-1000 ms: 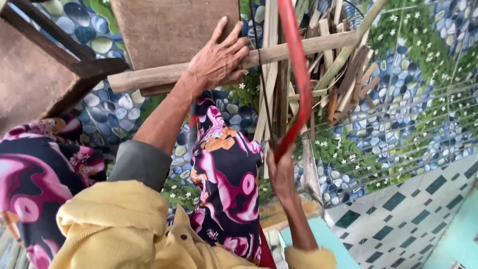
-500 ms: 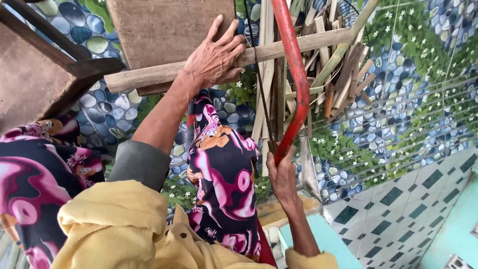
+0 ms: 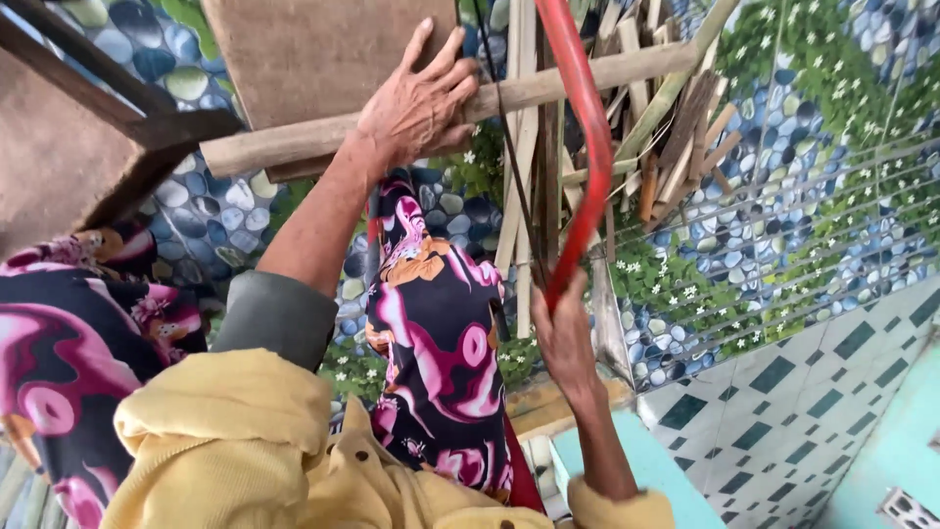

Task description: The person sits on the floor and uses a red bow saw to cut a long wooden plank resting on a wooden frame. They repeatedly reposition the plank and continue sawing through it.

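The left hand lay palm-down on a long wooden pole, its fingers spread and draped over the pole's upper edge, pressing it against a brown board at 11 o'clock of the hand. The pole ran across the view from 9 o'clock toward 2 o'clock. The right hand was closed around the lower end of a red-framed saw, fingers curled tight about the handle; the individual fingertips could not be told apart. The red frame rose from the hand toward 12 o'clock and crossed in front of the pole just right of the left hand. Behind the saw, at 1 o'clock of the right hand, lay a pile of split wooden sticks on a pebble-patterned floor covering.
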